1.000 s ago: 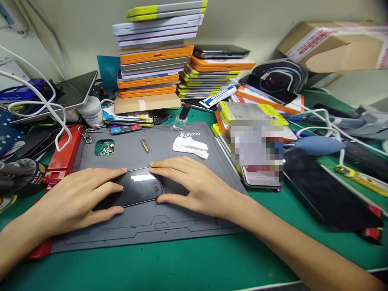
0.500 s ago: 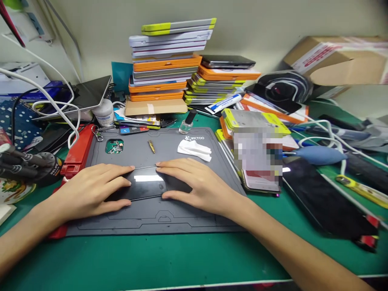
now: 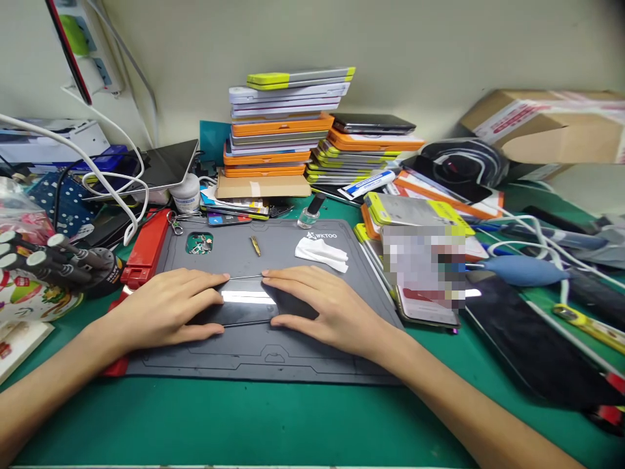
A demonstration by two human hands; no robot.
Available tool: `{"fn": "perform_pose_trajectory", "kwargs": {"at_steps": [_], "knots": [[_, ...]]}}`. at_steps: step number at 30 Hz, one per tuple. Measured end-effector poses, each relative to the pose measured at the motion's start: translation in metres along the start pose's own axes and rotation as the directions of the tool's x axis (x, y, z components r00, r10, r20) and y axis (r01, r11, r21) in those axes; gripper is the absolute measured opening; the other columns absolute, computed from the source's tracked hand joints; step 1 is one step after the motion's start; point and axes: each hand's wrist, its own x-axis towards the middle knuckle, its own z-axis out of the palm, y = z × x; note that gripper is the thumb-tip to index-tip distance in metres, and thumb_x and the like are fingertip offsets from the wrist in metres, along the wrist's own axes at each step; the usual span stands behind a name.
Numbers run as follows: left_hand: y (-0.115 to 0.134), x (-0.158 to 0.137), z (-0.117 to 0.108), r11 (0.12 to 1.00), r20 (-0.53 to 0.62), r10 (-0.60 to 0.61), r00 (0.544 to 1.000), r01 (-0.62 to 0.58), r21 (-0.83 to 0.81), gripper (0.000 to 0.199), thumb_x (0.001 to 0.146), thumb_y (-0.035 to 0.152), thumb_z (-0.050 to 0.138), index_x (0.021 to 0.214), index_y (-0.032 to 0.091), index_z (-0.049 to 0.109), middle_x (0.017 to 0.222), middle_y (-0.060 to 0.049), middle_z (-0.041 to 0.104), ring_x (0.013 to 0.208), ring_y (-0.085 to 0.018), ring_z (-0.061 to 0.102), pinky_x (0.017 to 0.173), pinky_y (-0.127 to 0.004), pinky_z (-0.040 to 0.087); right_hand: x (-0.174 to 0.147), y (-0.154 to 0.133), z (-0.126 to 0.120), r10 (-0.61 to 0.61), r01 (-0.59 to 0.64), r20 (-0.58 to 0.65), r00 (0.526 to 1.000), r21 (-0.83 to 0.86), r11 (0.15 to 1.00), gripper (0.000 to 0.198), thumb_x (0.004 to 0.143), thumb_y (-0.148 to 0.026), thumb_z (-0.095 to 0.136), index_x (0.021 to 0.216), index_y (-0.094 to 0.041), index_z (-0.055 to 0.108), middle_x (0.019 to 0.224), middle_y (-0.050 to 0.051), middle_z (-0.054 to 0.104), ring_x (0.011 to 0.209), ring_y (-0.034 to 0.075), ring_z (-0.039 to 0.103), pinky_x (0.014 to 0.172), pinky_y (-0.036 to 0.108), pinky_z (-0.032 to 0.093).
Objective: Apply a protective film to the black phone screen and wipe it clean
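A black smartphone (image 3: 247, 314) lies lengthwise across the grey work mat (image 3: 317, 365), its glossy face up with a bright light reflected in it. My left hand (image 3: 170, 306) grips the phone's left end, thumb along the near edge and fingers along the far edge. At the other end my right hand (image 3: 327, 306) holds it the same way, and both palms hide the phone's ends. Beyond the phone on the mat are a small brass-coloured pointed piece (image 3: 255, 245), a folded white cloth (image 3: 322, 254) and a tray recess with tiny metal parts (image 3: 199, 243).
A small glass bottle with black cap (image 3: 311, 212) stands at the mat's far edge. Stacked flat cases (image 3: 278, 133) rise behind it. To the right lie a pixelated phone (image 3: 430, 309), a blue air blower (image 3: 525, 269) and a black panel (image 3: 532, 345). Screwdrivers (image 3: 53, 260) stand at left.
The whole view has shifted, so the scene sits slightly lower and further right. Both hands keep their hold on the phone, which stays in place on the mat.
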Motion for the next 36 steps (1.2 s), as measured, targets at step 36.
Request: {"fn": "perform_pose_trajectory", "kwargs": {"at_steps": [36], "knots": [[-0.0017,0.0019,-0.0045,1.0,-0.061,0.023,0.998,-0.023,0.013,0.032,0.103,0.038,0.072,0.126,0.016,0.071,0.144,-0.011,0.073,0.131,-0.024,0.072,0.109,-0.036,0.061,-0.0002,-0.0023,-0.002,0.07,-0.07,0.001,0.998,0.052,0.996,0.05,0.111,-0.042,0.06,0.148,-0.009,0.055,0.143,0.015,0.075,0.133,0.022,0.069,0.097,0.037,0.057]]}}
